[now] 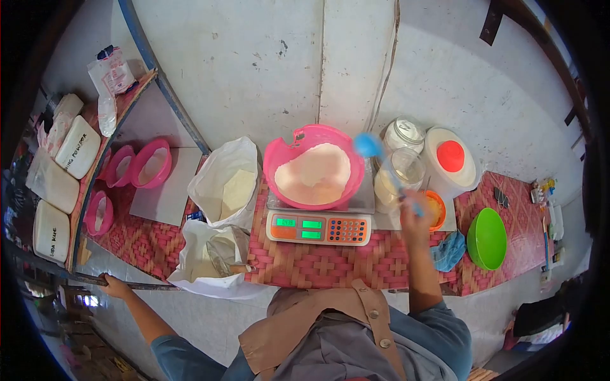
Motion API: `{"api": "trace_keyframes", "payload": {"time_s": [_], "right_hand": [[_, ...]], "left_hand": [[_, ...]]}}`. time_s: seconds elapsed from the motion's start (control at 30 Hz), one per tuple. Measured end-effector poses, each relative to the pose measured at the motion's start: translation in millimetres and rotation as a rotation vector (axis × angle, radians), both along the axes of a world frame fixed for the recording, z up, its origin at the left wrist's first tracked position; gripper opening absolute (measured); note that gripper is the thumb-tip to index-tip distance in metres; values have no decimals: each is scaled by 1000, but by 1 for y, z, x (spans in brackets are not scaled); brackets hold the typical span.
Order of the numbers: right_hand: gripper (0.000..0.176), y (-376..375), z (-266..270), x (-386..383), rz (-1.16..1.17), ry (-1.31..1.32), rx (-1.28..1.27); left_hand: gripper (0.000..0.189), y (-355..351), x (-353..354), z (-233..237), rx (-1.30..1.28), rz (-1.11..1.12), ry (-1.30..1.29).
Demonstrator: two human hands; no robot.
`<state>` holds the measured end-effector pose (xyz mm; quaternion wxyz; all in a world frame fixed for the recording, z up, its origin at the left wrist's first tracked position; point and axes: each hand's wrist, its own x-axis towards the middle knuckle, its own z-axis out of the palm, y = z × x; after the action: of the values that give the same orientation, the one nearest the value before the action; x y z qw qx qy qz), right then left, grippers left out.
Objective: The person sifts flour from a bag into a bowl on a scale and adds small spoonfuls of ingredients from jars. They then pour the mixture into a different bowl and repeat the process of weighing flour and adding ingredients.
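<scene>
My right hand [416, 219] is closed round the handle of a blue scoop [368, 145], blurred by motion, whose head is up beside the right rim of a pink bowl. That pink bowl [273, 166] holds white powder and rests on a digital scale [319, 227] with lit green displays. Just behind the scoop handle is an open glass jar [406, 166]; an orange bowl [436, 209] with yellow contents is right by my hand. Far to the left, my left hand [115, 286] is closed on the edge of the shelf frame [89, 278].
Two white sacks [244, 149] [197, 254] stand left of the scale, a metal scoop [219, 255] in the nearer one. A red-lidded tub [466, 178], blue cloth [449, 251] and green bowl [487, 239] are at right. Pink bowls [152, 164] and labelled containers [77, 147] fill the left.
</scene>
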<state>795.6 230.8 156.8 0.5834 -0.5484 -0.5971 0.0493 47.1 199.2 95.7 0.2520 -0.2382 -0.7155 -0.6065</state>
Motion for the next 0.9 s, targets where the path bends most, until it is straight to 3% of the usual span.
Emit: {"api": "trace_keyframes", "payload": {"time_s": [0.03, 0.13, 0.2, 0.23, 0.3, 0.4, 0.47, 0.7, 0.9], "right_hand": [[12, 2, 15, 6, -104, 185, 34], [11, 20, 45, 40, -293, 272, 263], [18, 22, 73, 53, -429, 41, -37], [18, 30, 77, 57, -439, 38, -36], [25, 49, 78, 61, -424, -99, -460], [29, 84, 32, 85, -302, -230, -634], [24, 99, 13, 93, -238, -493, -791], [24, 112, 14, 96, -325, -477, -622], [29, 95, 41, 75, -277, -251, -450]], "left_hand": [[21, -1, 6, 4, -2, -1, 2], [21, 2, 11, 9, 43, -26, -81], [21, -1, -2, -1, -10, -16, 20], [21, -4, -10, -3, -106, 16, 35], [22, -2, 3, 4, -75, 12, 15], [23, -2, 1, 4, -54, 12, -21], [23, -2, -2, 2, -26, -3, -12], [22, 0, -5, 0, 30, -27, -26], [25, -2, -16, -6, 34, -50, 10]]}}
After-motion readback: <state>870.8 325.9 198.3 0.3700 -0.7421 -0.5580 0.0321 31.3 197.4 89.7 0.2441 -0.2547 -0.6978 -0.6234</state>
